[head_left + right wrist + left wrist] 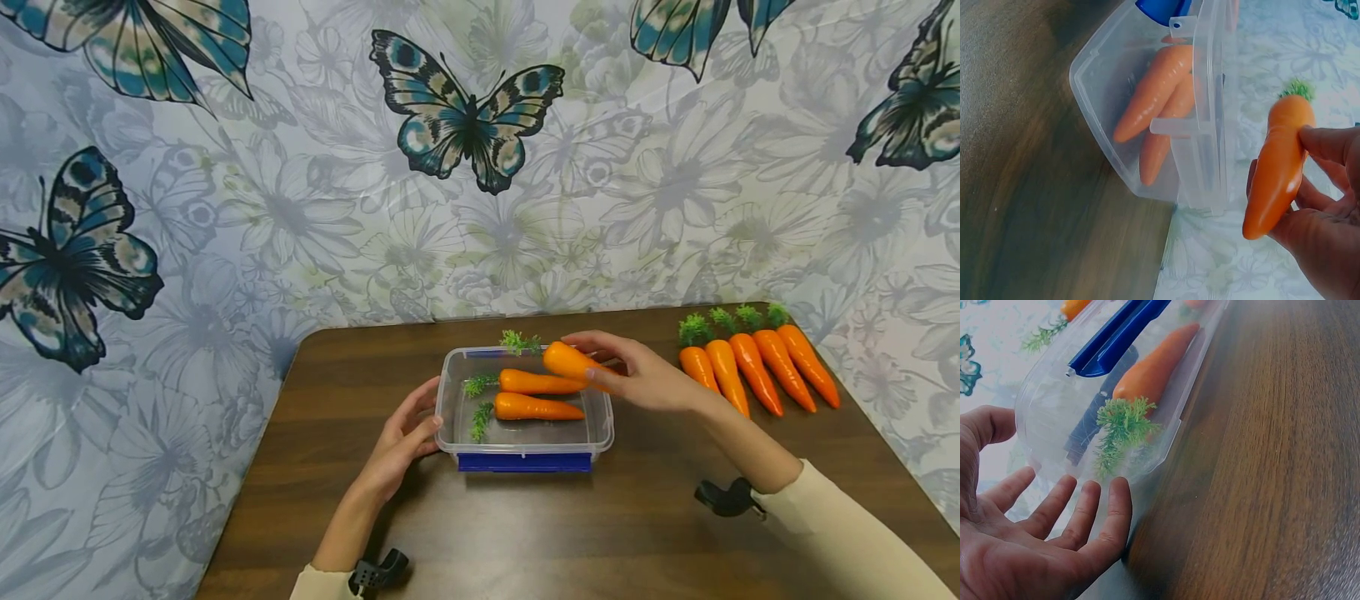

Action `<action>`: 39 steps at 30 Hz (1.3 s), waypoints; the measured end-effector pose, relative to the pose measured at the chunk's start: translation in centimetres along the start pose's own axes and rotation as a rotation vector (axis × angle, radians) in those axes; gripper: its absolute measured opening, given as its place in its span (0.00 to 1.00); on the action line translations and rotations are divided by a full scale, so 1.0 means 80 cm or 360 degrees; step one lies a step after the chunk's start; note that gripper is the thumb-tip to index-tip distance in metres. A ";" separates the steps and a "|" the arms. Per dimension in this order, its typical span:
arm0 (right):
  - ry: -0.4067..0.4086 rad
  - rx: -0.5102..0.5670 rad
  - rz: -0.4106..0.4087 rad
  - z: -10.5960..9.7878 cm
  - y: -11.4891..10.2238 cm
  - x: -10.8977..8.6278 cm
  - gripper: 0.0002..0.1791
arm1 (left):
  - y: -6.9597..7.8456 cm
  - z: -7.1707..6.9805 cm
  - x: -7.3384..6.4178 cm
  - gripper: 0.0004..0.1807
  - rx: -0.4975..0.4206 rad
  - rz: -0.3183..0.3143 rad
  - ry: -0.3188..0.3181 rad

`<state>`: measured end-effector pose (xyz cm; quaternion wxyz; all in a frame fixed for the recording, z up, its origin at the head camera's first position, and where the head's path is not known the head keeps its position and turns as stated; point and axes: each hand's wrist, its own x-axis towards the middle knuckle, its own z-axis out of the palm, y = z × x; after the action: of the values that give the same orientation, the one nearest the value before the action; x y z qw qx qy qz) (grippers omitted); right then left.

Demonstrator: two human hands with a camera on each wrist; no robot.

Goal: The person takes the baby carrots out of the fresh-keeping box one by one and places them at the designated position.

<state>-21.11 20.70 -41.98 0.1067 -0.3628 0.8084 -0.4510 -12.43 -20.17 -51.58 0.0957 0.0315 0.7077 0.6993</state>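
In the head view a clear plastic box (pixel 525 448) with blue clips stands on the wooden table, two carrots (pixel 534 382) lying in it with their green tops to the left. My right hand (pixel 637 367) pinches another carrot (pixel 567 360) over the box's back right part. The right wrist view has this carrot (pixel 1279 165) between thumb and fingers, its green tuft pointing away. At the box's left end is my left hand (pixel 405 437), thumb by the rim. Its fingers (pixel 1088 506) are spread and loosely extended along the box wall in the left wrist view.
Several carrots (pixel 750 375) with green tops lie side by side at the table's back right. The brown table (pixel 360 358) ends at the back against a cloth (pixel 300 208) printed with butterflies and flowers. Black wrist straps (pixel 723 497) are on both arms.
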 end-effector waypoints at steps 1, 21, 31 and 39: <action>0.0020 0.0003 0.0003 -0.001 0.001 -0.001 0.28 | 0.000 0.000 0.000 0.34 -0.0003 -0.0003 0.0002; 0.0284 0.0020 0.0264 -0.031 0.029 -0.042 0.34 | 0.001 0.000 0.000 0.34 -0.0016 -0.0001 -0.0017; 0.0324 0.0075 0.0472 -0.043 0.059 -0.070 0.35 | 0.000 0.000 0.002 0.34 -0.0016 0.0009 -0.0019; 0.0320 0.0031 0.0647 -0.049 0.080 -0.085 0.36 | 0.001 0.000 0.001 0.34 -0.0005 0.0015 -0.0012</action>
<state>-21.33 29.98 -45.95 0.1178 -0.1447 0.8672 -0.4617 -12.50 -20.14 -51.50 0.0951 0.0374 0.7061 0.7007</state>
